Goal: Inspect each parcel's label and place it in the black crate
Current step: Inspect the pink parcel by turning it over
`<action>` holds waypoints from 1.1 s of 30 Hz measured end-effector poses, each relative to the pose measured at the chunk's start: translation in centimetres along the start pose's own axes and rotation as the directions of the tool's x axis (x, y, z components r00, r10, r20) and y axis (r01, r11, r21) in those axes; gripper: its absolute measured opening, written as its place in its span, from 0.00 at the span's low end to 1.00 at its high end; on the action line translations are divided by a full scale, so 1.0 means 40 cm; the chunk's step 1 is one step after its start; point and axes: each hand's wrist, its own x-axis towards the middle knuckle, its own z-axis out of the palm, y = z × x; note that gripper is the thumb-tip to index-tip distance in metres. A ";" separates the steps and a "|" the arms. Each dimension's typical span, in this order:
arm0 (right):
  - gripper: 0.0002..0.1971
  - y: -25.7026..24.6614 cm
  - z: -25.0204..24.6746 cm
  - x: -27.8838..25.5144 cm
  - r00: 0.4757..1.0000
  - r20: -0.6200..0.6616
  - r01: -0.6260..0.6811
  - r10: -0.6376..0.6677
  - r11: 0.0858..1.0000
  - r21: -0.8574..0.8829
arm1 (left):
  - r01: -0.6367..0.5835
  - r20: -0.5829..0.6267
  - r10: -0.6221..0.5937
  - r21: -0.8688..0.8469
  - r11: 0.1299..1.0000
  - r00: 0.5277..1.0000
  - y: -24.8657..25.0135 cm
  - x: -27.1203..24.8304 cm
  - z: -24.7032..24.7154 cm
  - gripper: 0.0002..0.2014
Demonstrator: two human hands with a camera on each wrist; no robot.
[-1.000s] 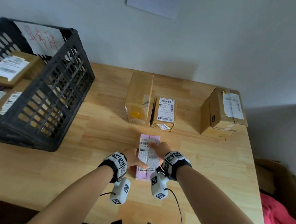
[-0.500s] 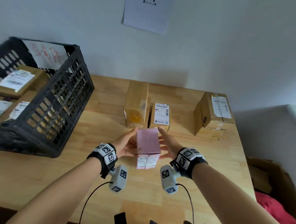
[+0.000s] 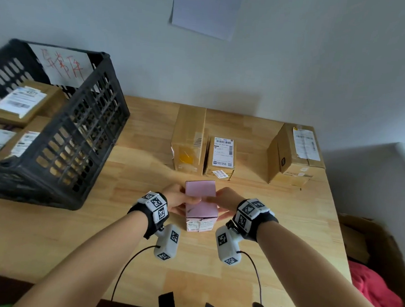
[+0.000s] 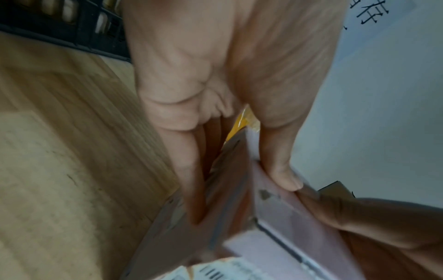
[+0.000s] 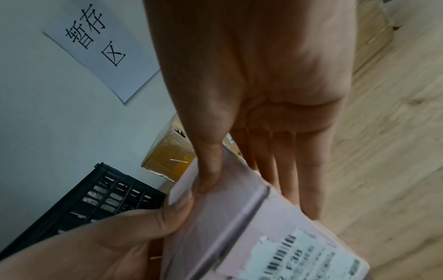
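Between our two hands, above the wooden table (image 3: pixel 126 222), sits the pink parcel (image 3: pixel 200 209), lifted and tipped so its white barcode label (image 3: pixel 199 225) faces back toward us on the near end. Our left hand (image 3: pixel 176 199) clasps the parcel's left side: in the left wrist view its fingers (image 4: pixel 191 181) lie flat along that side while the thumb (image 4: pixel 279 166) presses down on the top face. Our right hand (image 3: pixel 227 200) mirrors it on the right side, with straight fingers (image 5: pixel 309 181) running along the far flank and the thumb (image 5: pixel 208 166) on top. The two thumb tips nearly meet over the pink top, so the parcel is pinched from both sides at once.

Just beyond our fingertips stand two cardboard boxes touching each other, a taller plain box (image 3: pixel 189 140) on the left and a shorter labelled box (image 3: pixel 221 158) on the right. Farther off to the right of our right hand is a third cardboard box (image 3: pixel 293 156), with a label on its top. Well to the left of our left hand stands the black crate (image 3: pixel 79 141), already holding several labelled parcels (image 3: pixel 22 102), with a sheet bearing red writing (image 3: pixel 64 65) leaning inside its far wall. On the wall ahead of us hangs a white paper notice (image 3: pixel 205 8) with black characters.
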 end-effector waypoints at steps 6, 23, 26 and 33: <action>0.22 -0.019 -0.010 0.015 0.999 0.000 -0.035 0.035 0.999 -0.008 | -0.007 -0.018 0.009 0.076 0.997 1.000 0.005 0.015 0.001 0.15; 0.22 0.001 -0.014 -0.035 1.000 0.015 -0.005 0.002 0.973 0.229 | 0.036 0.049 -0.028 -0.174 0.984 0.998 0.016 -0.009 -0.021 0.12; 0.19 0.003 -0.022 -0.061 0.999 0.013 0.035 -0.045 0.898 0.438 | 0.064 0.085 -0.031 -0.423 0.904 0.996 0.027 -0.010 -0.061 0.23; 0.29 0.021 -0.002 -0.038 1.000 0.016 0.001 -0.008 0.904 0.427 | 0.031 -0.016 -0.039 -0.322 0.946 0.999 -0.012 -0.031 -0.046 0.15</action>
